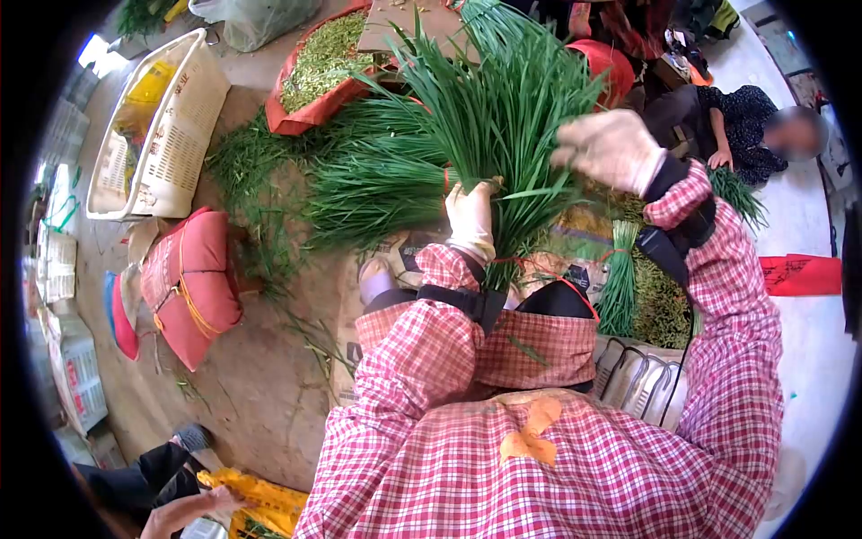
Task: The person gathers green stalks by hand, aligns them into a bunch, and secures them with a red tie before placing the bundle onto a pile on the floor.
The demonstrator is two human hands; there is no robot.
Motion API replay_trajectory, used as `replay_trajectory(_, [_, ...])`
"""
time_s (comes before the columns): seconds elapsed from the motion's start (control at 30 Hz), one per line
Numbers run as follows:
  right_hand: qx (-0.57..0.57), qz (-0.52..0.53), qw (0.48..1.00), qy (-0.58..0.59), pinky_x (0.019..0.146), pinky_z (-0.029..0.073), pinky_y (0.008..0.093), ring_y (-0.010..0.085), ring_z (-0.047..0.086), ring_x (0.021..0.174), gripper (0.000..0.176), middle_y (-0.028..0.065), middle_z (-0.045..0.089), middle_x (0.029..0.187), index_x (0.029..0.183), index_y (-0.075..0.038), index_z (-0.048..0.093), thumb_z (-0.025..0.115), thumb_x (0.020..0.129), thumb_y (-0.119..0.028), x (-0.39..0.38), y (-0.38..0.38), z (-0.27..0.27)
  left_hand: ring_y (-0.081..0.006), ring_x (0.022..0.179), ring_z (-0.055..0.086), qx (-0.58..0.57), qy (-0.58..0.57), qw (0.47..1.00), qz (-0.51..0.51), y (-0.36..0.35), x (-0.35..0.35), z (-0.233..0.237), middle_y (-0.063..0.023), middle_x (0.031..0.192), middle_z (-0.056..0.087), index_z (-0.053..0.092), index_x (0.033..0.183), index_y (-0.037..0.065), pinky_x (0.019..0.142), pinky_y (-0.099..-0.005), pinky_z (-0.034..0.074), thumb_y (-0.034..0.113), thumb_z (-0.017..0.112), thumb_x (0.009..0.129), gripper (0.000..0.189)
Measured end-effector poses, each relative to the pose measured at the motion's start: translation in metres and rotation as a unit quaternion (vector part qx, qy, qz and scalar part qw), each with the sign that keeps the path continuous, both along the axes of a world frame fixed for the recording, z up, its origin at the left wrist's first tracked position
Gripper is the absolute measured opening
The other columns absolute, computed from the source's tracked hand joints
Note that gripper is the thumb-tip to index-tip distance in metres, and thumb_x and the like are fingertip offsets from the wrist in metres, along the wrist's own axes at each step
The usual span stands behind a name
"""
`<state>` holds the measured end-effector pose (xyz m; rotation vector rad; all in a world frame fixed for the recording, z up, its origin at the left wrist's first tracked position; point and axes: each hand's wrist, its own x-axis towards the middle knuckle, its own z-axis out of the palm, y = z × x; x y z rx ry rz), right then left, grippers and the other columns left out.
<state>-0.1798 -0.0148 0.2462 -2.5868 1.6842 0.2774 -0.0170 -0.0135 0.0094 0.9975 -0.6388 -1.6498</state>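
My left hand, in a pale glove, is closed around the lower part of a large bunch of long green garlic chives. The leaves fan upward and outward above it. My right hand, also gloved and blurred by motion, is raised at the right edge of the leaves, with its fingers loosely stretched toward them. I see nothing held in it. More chives lie in a pile left of my left hand. A tied bundle of chives rests by my right knee.
A white plastic crate stands at the left, near a red tied cushion. A red-rimmed container holds chopped-looking green bits. One person sits at the right with chives; another person's arm reaches to a yellow bag.
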Motion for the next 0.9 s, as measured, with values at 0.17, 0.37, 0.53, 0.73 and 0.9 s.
replay_trajectory(0.17, [0.274, -0.292, 0.808, -0.432, 0.057, 0.046, 0.039, 0.0203, 0.055, 0.056, 0.027, 0.0072, 0.052, 0.065, 0.081, -0.004, 0.055, 0.06, 0.091, -0.028, -0.034, 0.022, 0.066, -0.0143, 0.076, 0.062, 0.046, 0.059, 0.997, 0.005, -0.009, 0.003, -0.006, -0.005, 0.086, 0.073, 0.072, 0.093, -0.001, 0.077, -0.028, 0.049, 0.004, 0.067, 0.079, 0.016])
replay_trajectory(0.37, [0.053, -0.143, 0.974, 0.17, 0.08, 0.053, 0.0405, 0.0333, 0.068, 0.088, 0.036, 0.0148, 0.071, 0.096, 0.105, -0.009, 0.072, 0.071, 0.077, -0.033, -0.089, 0.077, 0.049, -0.0155, 0.077, 0.064, 0.036, 0.022, 0.999, -0.02, -0.008, 0.003, -0.006, -0.0069, 0.088, 0.074, 0.073, 0.096, -0.002, 0.076, -0.0284, 0.049, 0.005, 0.06, 0.08, 0.022])
replay_trajectory(0.53, [0.208, -0.241, 0.947, 0.028, 0.081, 0.053, 0.0409, 0.033, 0.068, 0.089, 0.046, 0.0176, 0.071, 0.095, 0.105, -0.009, 0.073, 0.064, 0.084, -0.049, -0.054, 0.08, 0.001, -0.028, 0.08, 0.066, 0.117, 0.185, 0.974, -0.063, -0.006, 0.009, 0.01, -0.0121, 0.087, 0.067, 0.068, 0.098, 0.0, 0.08, -0.0428, 0.056, 0.008, 0.056, 0.083, 0.021])
replay_trajectory(0.73, [0.194, -0.273, 0.853, -0.401, 0.097, 0.048, 0.0354, 0.0272, 0.064, 0.105, 0.089, 0.019, 0.066, 0.119, 0.146, 0.002, 0.038, 0.077, 0.081, -0.044, -0.018, 0.063, -0.13, -0.0266, 0.072, 0.067, 0.217, 0.287, 0.928, -0.096, -0.006, 0.003, 0.003, -0.0115, 0.09, 0.07, 0.068, 0.101, 0.0, 0.072, -0.0375, 0.057, 0.013, 0.06, 0.085, 0.022])
replay_trajectory(0.9, [0.056, -0.39, 0.597, -0.699, 0.087, 0.05, 0.0309, 0.016, 0.064, 0.095, 0.04, 0.0063, 0.07, 0.107, 0.119, -0.001, 0.065, 0.075, 0.085, -0.021, 0.028, 0.048, -0.165, -0.0262, 0.093, 0.066, 0.169, 0.267, 0.948, -0.046, -0.005, 0.013, 0.019, -0.0076, 0.104, 0.071, 0.065, 0.111, 0.008, 0.089, -0.0415, 0.052, 0.035, 0.048, 0.097, 0.035])
